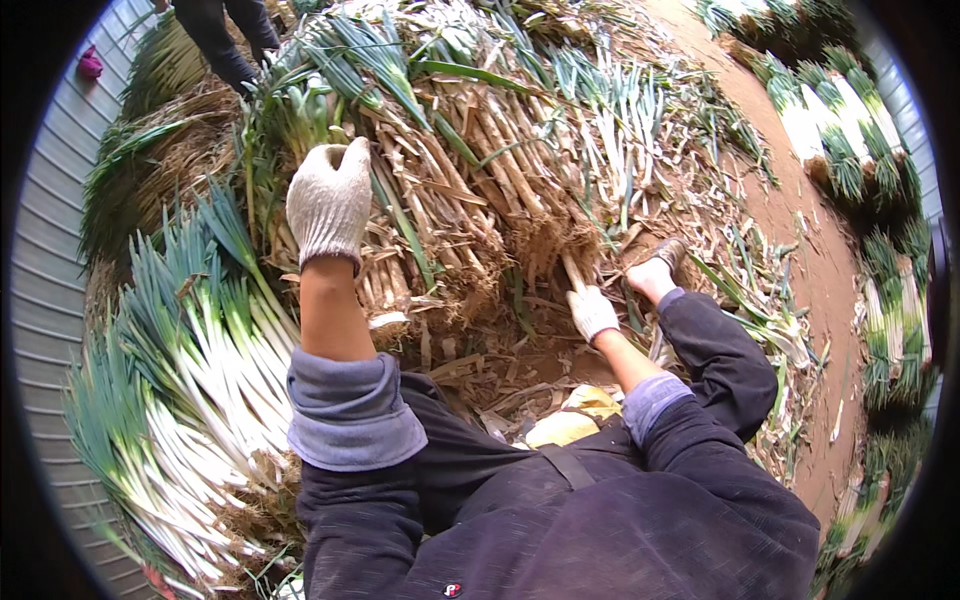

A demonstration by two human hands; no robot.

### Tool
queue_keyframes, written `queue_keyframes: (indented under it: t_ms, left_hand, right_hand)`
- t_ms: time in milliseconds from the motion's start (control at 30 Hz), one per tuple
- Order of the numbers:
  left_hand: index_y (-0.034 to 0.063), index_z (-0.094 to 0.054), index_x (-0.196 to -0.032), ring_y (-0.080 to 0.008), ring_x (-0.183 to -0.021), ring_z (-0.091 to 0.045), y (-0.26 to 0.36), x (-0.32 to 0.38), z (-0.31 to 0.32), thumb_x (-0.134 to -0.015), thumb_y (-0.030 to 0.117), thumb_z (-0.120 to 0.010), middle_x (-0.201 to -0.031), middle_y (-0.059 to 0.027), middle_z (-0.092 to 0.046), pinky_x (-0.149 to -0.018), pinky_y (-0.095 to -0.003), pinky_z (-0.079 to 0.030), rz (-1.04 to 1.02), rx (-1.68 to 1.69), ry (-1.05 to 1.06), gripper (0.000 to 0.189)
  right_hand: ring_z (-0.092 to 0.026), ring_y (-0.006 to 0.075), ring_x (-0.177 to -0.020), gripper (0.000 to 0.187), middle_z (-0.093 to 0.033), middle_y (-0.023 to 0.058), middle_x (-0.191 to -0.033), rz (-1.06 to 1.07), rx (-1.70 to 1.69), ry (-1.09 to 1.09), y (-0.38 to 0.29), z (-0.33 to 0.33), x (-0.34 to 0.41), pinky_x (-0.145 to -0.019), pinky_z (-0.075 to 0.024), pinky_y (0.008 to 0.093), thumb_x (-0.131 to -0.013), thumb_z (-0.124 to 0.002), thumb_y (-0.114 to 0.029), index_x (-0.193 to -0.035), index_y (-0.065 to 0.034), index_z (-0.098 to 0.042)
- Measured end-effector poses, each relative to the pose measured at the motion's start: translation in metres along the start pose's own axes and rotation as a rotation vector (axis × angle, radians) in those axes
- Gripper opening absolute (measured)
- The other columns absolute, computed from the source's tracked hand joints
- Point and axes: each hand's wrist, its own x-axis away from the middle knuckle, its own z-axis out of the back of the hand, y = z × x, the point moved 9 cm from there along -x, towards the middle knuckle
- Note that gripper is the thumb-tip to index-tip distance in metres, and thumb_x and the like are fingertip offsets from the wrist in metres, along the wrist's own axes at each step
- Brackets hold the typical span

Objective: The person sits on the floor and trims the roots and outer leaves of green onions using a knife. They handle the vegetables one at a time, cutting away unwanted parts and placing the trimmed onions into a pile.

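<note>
My left hand (330, 201), in a knitted cream work glove, is raised over the left part of a heap of untrimmed green onions (480, 150). Its fingers curl away from me, so whatever may be between them is hidden. Lower and to the right, my right hand (591, 309), also gloved, closes around the pale stalk (573, 271) of one green onion at the heap's near edge. Brown dry husks and bushy roots cover the stalks around it. On my left lies a pile of cleaned green onions (217, 360), with white shanks and green tops.
Dry leaf scraps (510, 375) litter the ground between my legs. Bundled green onions (847, 120) line the far right, beyond a strip of bare soil (832, 300). Another person's legs (225, 37) stand at the upper left, near a corrugated metal wall (45, 300).
</note>
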Motion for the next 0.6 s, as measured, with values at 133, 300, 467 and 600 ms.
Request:
queue_keyframes:
  t_ms: [133,300,467,600]
  left_hand:
    - [-0.0024,-0.079,-0.113,-0.0220,-0.089,-0.073,-0.013,-0.006,0.045,-0.101,0.043,-0.074,-0.100,-0.0135,-0.081,-0.085,-0.0358,-0.056,0.141,0.105,0.123,0.047]
    - [-0.0029,-0.078,-0.112,-0.0129,-0.083,-0.066,-0.027,-0.011,0.058,-0.102,0.039,-0.075,-0.094,-0.0062,-0.077,-0.079,-0.0305,-0.053,0.216,0.251,0.203,0.043]
    - [0.0000,-0.080,-0.109,-0.0240,-0.084,-0.076,-0.023,-0.012,0.056,-0.103,0.040,-0.073,-0.095,-0.0158,-0.081,-0.080,-0.0392,-0.059,0.166,0.202,0.215,0.041]
    - [0.0015,-0.079,-0.108,-0.0248,-0.081,-0.076,-0.024,-0.010,0.062,-0.104,0.036,-0.072,-0.094,-0.0155,-0.081,-0.076,-0.0395,-0.059,0.189,0.227,0.210,0.035]
  right_hand:
    - [-0.073,0.0452,-0.114,0.052,-0.074,0.0337,-0.118,-0.304,0.009,-0.261,-0.006,0.004,0.030,-0.095,-0.0576,0.0545,-0.105,-0.055,-0.048,-0.121,-0.0023,-0.074]
    - [-0.077,0.0416,-0.105,0.050,-0.078,0.0265,-0.112,0.090,0.358,-0.564,-0.135,0.044,0.029,-0.093,-0.0600,0.0532,-0.104,-0.054,-0.049,-0.110,-0.0061,-0.081]
    - [-0.076,0.0398,-0.094,0.041,-0.076,0.0230,-0.103,0.388,-0.017,-0.054,-0.301,0.103,-0.049,-0.081,-0.0618,0.0504,-0.108,-0.056,-0.043,-0.110,-0.0039,-0.069]
    - [-0.078,0.0404,-0.100,0.048,-0.077,0.0230,-0.108,0.174,0.036,0.016,-0.348,0.067,-0.124,-0.086,-0.0621,0.0516,-0.104,-0.064,-0.049,-0.116,-0.0033,-0.068]
